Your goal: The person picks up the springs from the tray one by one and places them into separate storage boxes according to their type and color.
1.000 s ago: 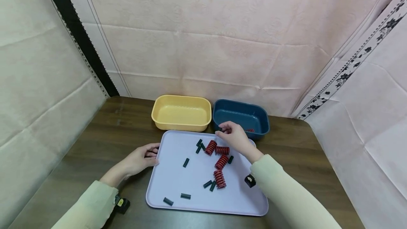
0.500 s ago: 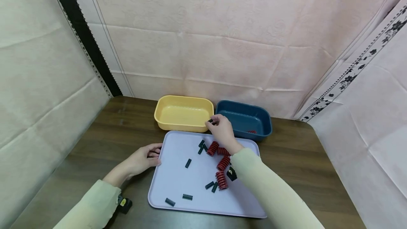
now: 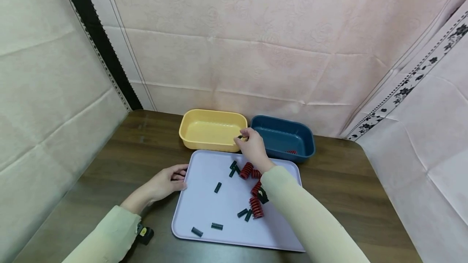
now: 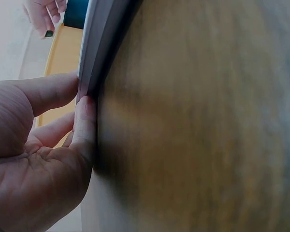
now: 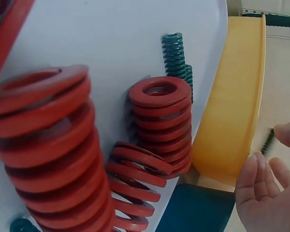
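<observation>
My right hand point(image 3: 253, 146) pinches a small dark green coil spring point(image 5: 268, 141) between thumb and fingertips, above the right front corner of the yellow bin point(image 3: 206, 145). The left edge of the lilac tray point(image 3: 199, 210) is gripped by my left hand point(image 3: 163, 183), with thumb and fingers on either side of the rim. Lying on the tray are several thick red springs point(image 3: 256, 208), partly covered by the right sleeve, and several small green springs point(image 3: 217, 187) spread about. The right wrist view shows red springs close up beside two green springs point(image 5: 174, 54).
A dark blue bin point(image 3: 279, 135) stands right of the yellow one, behind the tray, with a red spring point(image 3: 291, 152) inside it. All rest on a brown wooden table point(image 3: 351, 190), with pale cloth walls point(image 3: 234, 60) at the back and sides.
My right hand has moved left with the green spring, from the blue bin's front left corner to the yellow bin's right front corner. The left hand keeps its hold on the tray.
</observation>
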Available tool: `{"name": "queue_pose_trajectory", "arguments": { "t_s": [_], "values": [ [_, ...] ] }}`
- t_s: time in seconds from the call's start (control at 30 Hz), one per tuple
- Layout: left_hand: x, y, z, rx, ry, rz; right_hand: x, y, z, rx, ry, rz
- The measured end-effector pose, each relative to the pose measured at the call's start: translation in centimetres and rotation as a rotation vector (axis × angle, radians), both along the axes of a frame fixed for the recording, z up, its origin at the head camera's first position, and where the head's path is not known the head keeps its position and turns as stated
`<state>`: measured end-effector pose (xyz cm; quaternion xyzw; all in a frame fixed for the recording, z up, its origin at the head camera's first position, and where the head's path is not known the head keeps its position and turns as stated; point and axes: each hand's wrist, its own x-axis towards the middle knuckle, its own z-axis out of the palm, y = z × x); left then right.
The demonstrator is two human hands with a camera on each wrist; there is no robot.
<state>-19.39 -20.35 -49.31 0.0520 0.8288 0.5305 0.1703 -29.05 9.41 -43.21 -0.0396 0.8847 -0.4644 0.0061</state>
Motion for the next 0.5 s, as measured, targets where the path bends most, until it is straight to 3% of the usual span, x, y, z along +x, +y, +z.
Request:
{"name": "queue_pose_trajectory", "arguments": {
  "t_s": [0.23, 0.5],
  "values": [
    [-0.1, 0.1, -0.1, 0.006, -0.006, -0.001, 0.5, 1.3, 0.5, -0.016, -0.023, 0.035],
    [0.0, 0.0, 0.1, 0.004, -0.002, -0.008, 1.4, 4.4, 0.8, 0.028, 0.006, 0.093]
  ]
}}
